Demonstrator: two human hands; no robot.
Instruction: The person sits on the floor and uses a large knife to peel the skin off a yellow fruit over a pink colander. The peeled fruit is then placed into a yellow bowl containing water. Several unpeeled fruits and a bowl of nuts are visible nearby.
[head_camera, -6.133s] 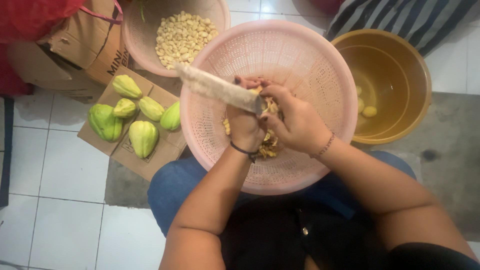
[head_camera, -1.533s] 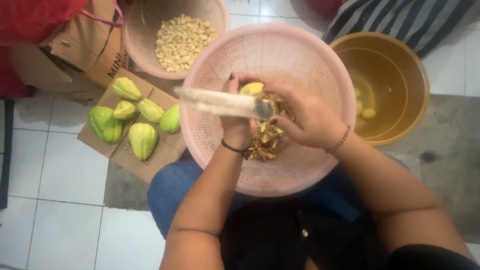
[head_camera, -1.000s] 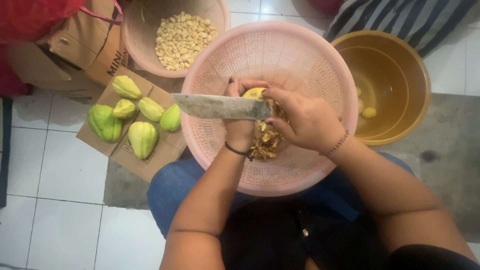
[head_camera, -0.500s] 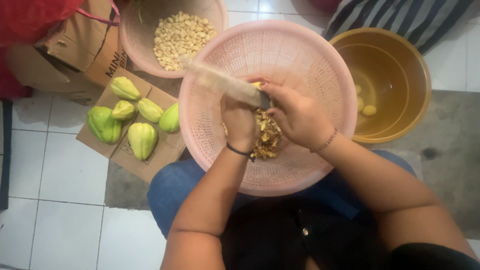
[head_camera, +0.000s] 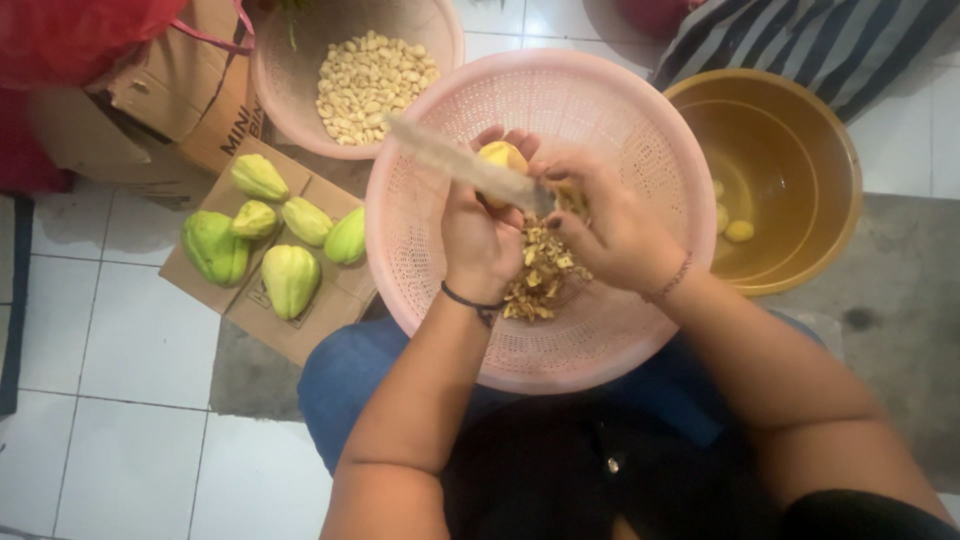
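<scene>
Yellow tuber (head_camera: 503, 158) pinched in left hand (head_camera: 482, 235) over pink colander (head_camera: 420, 230); knife (head_camera: 462, 166) clamped in right hand (head_camera: 612, 228), blade swung from flat to angled across it. Peeling likely mid-stroke; scraps (head_camera: 540, 275) just under both hands.

A perforated basket (head_camera: 600, 110) rested on the person's lap, with peelings (head_camera: 535, 285) lying in it. Above these, the left hand (head_camera: 482, 235) and the right hand (head_camera: 610, 225) met around a small tuber (head_camera: 503, 158) and a knife (head_camera: 455, 160). Behind and to the left sat a bowl (head_camera: 290, 100) of peeled pieces (head_camera: 370, 85). To the right stood a basin (head_camera: 790, 170). Left of the basket, chayotes (head_camera: 280, 240) lay on cardboard (head_camera: 300, 335) on the floor (head_camera: 130, 360).
</scene>
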